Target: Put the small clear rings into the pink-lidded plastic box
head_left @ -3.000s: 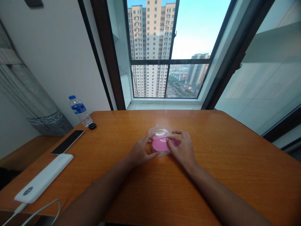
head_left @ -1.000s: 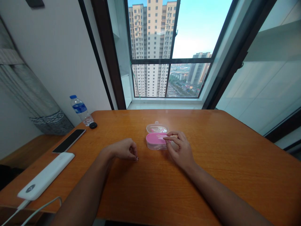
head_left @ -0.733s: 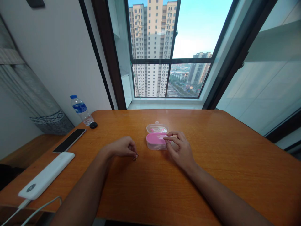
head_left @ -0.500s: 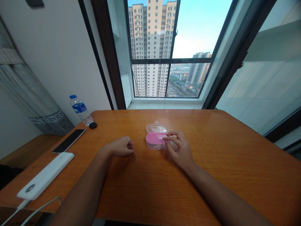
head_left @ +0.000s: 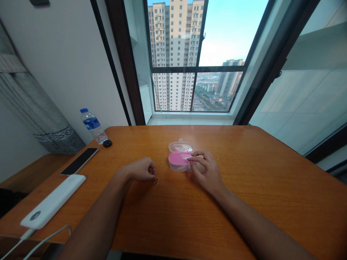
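Pink-lidded clear plastic case (head_left: 180,162) logged on table (head_left: 244,216); judged light, stiff, slick, best taken by rim | lid (head_left: 176,158) touched by right hand (head_left: 207,170), grasp unconfirmed | small ring (head_left: 155,182) met by curled left hand (head_left: 141,169), grip unconfirmed

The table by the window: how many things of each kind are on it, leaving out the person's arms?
Water bottle: 1
Small black round object: 1
Phone: 1
White power bank: 1
Pink-lidded clear case: 1
Small ring at the left hand: 1, possibly 2 overlapping
Total: 6, possibly 7
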`<act>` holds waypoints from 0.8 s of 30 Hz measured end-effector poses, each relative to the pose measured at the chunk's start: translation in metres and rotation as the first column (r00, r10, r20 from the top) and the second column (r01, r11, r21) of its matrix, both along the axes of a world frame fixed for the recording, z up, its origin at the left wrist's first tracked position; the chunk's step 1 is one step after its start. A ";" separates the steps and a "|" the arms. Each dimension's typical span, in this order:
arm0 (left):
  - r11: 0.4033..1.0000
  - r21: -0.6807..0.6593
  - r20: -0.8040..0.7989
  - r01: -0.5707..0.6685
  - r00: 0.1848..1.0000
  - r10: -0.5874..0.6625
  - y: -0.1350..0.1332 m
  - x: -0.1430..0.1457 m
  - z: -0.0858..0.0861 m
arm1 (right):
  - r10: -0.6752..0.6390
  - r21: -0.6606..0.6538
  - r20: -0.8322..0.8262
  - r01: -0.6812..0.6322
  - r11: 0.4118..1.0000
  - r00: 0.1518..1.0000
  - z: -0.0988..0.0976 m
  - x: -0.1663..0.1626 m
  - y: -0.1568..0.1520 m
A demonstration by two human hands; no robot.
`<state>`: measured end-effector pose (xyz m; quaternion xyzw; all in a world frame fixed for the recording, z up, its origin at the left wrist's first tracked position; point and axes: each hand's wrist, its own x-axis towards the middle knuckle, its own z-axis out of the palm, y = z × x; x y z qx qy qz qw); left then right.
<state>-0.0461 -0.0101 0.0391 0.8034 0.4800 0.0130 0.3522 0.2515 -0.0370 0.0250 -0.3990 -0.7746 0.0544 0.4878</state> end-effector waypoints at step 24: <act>0.999 -0.053 -0.068 -0.008 0.998 0.005 -0.007 0.000 0.004 | -0.005 -0.006 -0.009 0.005 1.000 1.000 0.001 0.000 0.000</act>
